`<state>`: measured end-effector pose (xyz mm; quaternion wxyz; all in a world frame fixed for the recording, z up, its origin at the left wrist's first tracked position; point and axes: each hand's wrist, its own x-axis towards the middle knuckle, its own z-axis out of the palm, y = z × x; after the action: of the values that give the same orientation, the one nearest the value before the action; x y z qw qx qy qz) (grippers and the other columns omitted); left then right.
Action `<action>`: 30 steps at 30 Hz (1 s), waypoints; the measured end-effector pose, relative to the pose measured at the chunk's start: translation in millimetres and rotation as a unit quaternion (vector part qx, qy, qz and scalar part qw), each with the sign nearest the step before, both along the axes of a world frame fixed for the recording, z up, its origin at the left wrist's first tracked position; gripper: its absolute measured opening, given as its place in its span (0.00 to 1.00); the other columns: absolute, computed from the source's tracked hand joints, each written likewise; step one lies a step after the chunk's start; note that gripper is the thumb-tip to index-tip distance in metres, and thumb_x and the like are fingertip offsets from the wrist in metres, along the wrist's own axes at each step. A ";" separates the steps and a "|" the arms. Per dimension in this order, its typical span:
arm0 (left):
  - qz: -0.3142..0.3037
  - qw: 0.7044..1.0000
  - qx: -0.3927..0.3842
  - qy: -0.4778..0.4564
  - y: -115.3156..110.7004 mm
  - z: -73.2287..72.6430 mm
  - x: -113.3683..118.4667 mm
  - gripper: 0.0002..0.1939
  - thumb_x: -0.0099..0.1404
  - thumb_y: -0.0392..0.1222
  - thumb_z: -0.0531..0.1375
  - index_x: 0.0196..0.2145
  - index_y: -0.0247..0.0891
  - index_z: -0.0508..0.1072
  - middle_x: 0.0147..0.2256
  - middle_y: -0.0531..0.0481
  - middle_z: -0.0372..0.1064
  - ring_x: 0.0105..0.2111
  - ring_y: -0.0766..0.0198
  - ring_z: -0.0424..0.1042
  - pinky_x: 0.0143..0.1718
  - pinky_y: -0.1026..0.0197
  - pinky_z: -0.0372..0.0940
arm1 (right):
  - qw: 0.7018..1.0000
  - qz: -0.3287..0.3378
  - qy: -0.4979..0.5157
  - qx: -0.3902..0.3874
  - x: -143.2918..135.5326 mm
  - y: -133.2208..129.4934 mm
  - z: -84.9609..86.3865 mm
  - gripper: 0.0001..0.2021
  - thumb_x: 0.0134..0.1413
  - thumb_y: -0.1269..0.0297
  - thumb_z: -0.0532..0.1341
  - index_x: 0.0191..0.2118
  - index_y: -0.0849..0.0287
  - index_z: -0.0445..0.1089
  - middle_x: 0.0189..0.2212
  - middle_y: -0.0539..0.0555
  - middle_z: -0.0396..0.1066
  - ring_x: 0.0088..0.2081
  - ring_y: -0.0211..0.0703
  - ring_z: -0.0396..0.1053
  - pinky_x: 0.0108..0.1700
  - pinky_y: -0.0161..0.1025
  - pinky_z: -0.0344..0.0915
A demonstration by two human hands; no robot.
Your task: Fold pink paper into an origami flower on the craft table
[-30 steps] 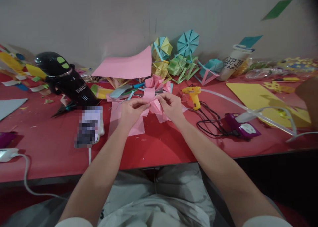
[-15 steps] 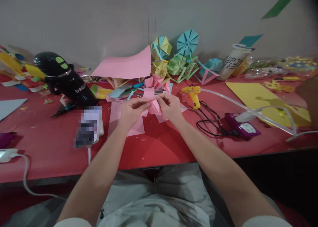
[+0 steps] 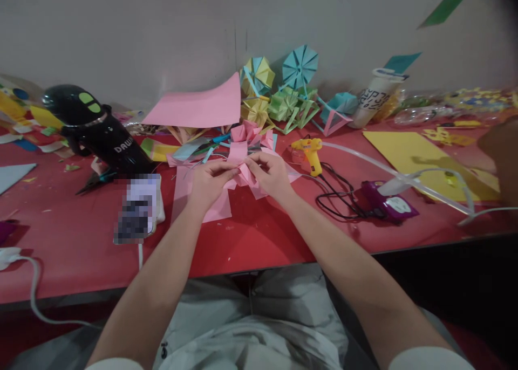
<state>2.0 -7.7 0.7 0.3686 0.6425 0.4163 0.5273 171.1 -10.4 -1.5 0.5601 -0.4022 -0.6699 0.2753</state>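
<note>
A small folded piece of pink paper (image 3: 245, 175) is pinched between both hands above the red table (image 3: 259, 235). My left hand (image 3: 211, 180) grips its left side with thumb and fingertips together. On the other side, my right hand (image 3: 270, 171) holds it near the top, fingers closed. The fingertips hide part of the folds. Flat pink sheets (image 3: 220, 208) lie beneath and beside the hands. More crumpled pink paper pieces (image 3: 246, 132) sit just beyond the fingers.
A yellow glue gun (image 3: 311, 153) and purple power socket (image 3: 389, 201) with cables lie right. A phone (image 3: 140, 208) and black bottle (image 3: 109, 135) stand left. Folded paper umbrellas (image 3: 289, 103), a white cup (image 3: 376, 97) and yellow sheet (image 3: 424, 165) are farther back.
The view has shifted slightly, so the table items appear a little further left. Both hands still hold the pink paper, which has turned a little, and the fingertips have drawn slightly closer together.
</note>
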 end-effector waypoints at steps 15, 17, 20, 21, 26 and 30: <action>-0.019 1.000 -0.010 0.015 -1.9 3.5 -1.3 0.08 0.53 0.45 0.69 0.30 0.39 0.81 0.30 0.48 0.78 0.32 0.61 0.74 0.37 0.59 0.69 | 0.998 0.054 -0.012 -0.035 2.2 2.0 -0.8 0.20 0.51 0.44 0.62 0.30 0.58 0.69 0.29 0.52 0.71 0.29 0.36 0.67 0.29 0.35 0.66; -0.026 0.999 -0.013 0.014 -1.6 3.6 -1.0 0.07 0.53 0.43 0.69 0.29 0.39 0.80 0.30 0.48 0.77 0.32 0.61 0.74 0.38 0.58 0.69 | 0.998 0.052 -0.021 -0.031 2.8 3.3 -1.5 0.21 0.51 0.43 0.62 0.30 0.58 0.69 0.29 0.52 0.72 0.30 0.37 0.67 0.29 0.35 0.65; -0.037 0.999 -0.019 0.001 -0.4 2.6 -0.4 0.07 0.52 0.42 0.69 0.29 0.37 0.79 0.30 0.48 0.77 0.32 0.62 0.75 0.38 0.58 0.69 | 0.997 0.058 -0.030 -0.032 3.2 5.0 -2.8 0.21 0.52 0.42 0.61 0.30 0.58 0.69 0.29 0.52 0.71 0.30 0.37 0.67 0.30 0.36 0.65; -0.040 0.999 -0.025 -0.006 0.3 2.0 -0.3 0.08 0.52 0.42 0.69 0.30 0.37 0.78 0.31 0.48 0.77 0.32 0.61 0.75 0.38 0.58 0.70 | 0.997 0.060 -0.031 -0.032 3.2 5.5 -3.3 0.20 0.52 0.43 0.61 0.30 0.58 0.69 0.29 0.52 0.71 0.30 0.37 0.67 0.31 0.36 0.65; -0.014 0.999 -0.047 -0.022 4.4 -2.1 -1.8 0.17 0.48 0.44 0.71 0.35 0.37 0.76 0.31 0.48 0.76 0.33 0.62 0.76 0.36 0.60 0.71 | 0.998 0.053 -0.021 -0.038 3.7 7.6 -5.0 0.18 0.52 0.45 0.62 0.30 0.58 0.68 0.28 0.51 0.70 0.30 0.37 0.66 0.32 0.36 0.64; -0.004 0.999 -0.039 -0.012 6.1 -4.5 -4.0 0.14 0.50 0.46 0.70 0.33 0.37 0.77 0.31 0.48 0.76 0.31 0.62 0.75 0.34 0.60 0.70 | 0.998 0.054 -0.019 -0.031 4.8 7.6 -4.1 0.16 0.53 0.48 0.62 0.30 0.58 0.68 0.27 0.51 0.70 0.30 0.38 0.65 0.32 0.37 0.64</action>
<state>-2.0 -1.6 -3.7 0.4001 0.6227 0.4296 0.5172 175.8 -2.8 -5.6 0.5188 -0.3875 -0.6925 0.3180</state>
